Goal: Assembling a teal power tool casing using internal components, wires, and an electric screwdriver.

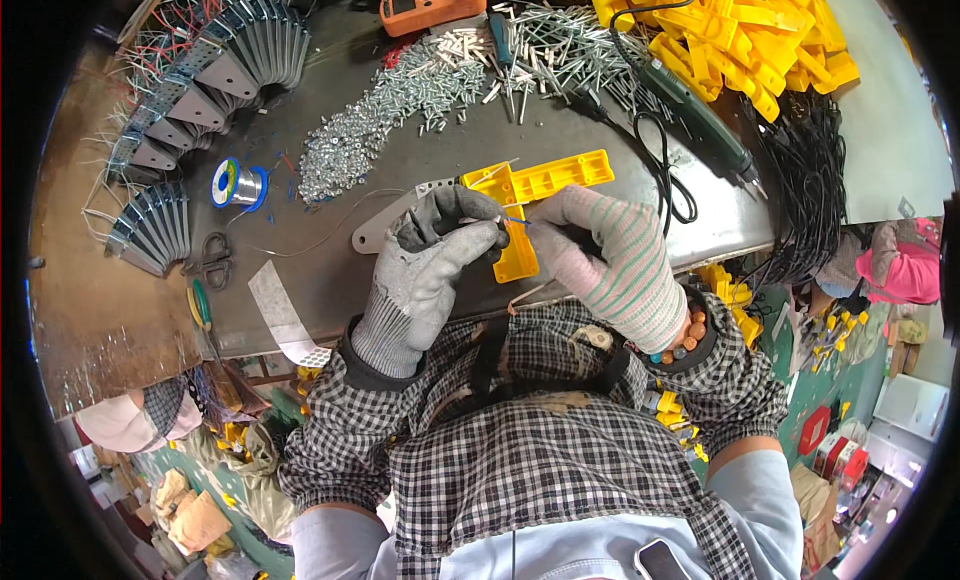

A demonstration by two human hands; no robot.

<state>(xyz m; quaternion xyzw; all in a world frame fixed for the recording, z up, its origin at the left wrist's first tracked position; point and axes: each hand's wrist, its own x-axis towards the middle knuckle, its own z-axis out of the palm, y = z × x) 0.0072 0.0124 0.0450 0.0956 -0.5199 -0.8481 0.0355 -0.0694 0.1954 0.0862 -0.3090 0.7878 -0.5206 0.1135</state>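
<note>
My left hand (425, 265), in a grey glove, is closed in a pinch at the middle of the bench. My right hand (612, 265), in a pale glove with green and pink stripes, pinches facing it. A thin blue wire (517, 220) spans the short gap between the fingertips; its ends are hidden by the gloves. Just beyond and beneath the hands lies a yellow plastic housing (565, 176) with a branching shape. A flat grey metal plate (372, 232) with a rounded end sticks out left of my left glove, partly covered by it.
Screws and nuts (345, 145) form a long heap behind the hands. A solder spool (240, 184), scissors (203, 305) and fanned metal plates (155, 225) lie left. On the right are a green power screwdriver (700, 110), black cables (810, 180) and piled yellow parts (740, 30). An orange meter (430, 7) sits at the back.
</note>
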